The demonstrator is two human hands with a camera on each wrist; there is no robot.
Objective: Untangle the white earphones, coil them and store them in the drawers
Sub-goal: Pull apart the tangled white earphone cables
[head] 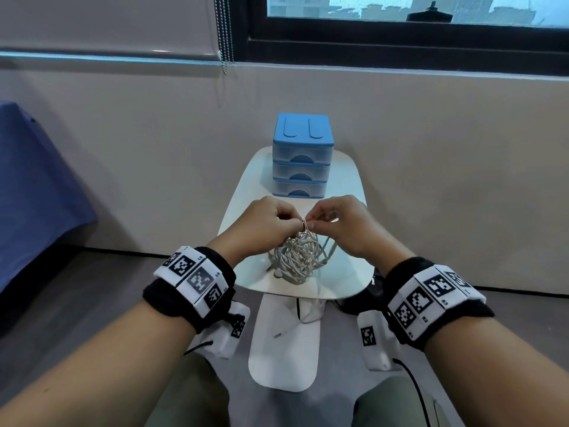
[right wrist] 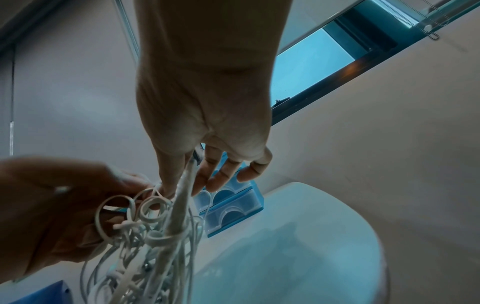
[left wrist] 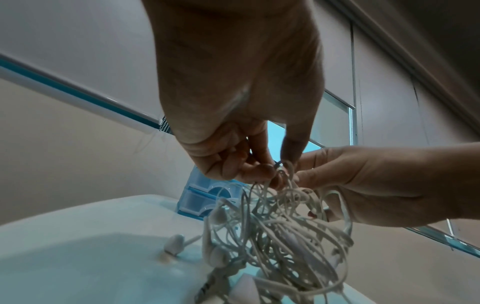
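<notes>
Over the near end of the table (head: 246,180), left hand (head: 261,224) and right hand (head: 345,224) both pinch the top loops of the earphones (head: 300,257), tangle hanging to the tabletop, probably so loops separate; drawers (head: 301,158) sit closed at far end.

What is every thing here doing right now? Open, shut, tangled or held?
white earphones: tangled, top pinched by both hands, bottom resting on the table.
drawers: all three shut, standing on the table.
left hand: pinching the cord.
right hand: pinching the cord.
table: upright.
</notes>
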